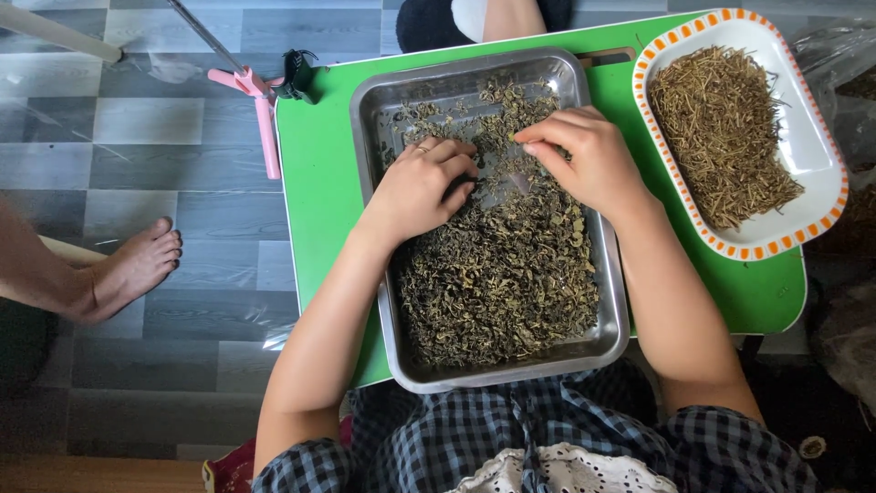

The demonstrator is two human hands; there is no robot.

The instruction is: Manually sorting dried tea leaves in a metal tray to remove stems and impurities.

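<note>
Left hand: the left hand (422, 185) rests palm down in the far half of the metal tray (610, 301), fingers (453, 170) curled together over the dried leaves (497, 278); a ring sits on one finger. Whether any leaf is pinched under them cannot be told.
Right hand: the right hand (584, 160) lies just beside the left one, also over the tray's far half. Its thumb and forefinger tips are pressed together on a small bit of leaf near the tray's middle; the other fingers are bent loosely.
Dried leaves: dark green and olive, crumpled, heaped thick in the near half of the tray and thin and scattered in the far half, where bare metal shows around the hands.
Metal tray: rectangular, shallow, rounded corners, set lengthwise on the green tabletop (319, 183), its near edge close to the person's lap.
Plate: an oval white plate (808, 137) with an orange-checked rim stands to the right of the tray, apart from it, overhanging the tabletop edge. It holds a pile of thin brown stems (721, 128).
Floor: grey tiles; another person's bare foot (128, 274) at the left, well apart from the tabletop. A pink stand (260, 100) lies near the tabletop's far left corner.
Clothing: a dark checked garment (547, 438) covers the lap.
</note>
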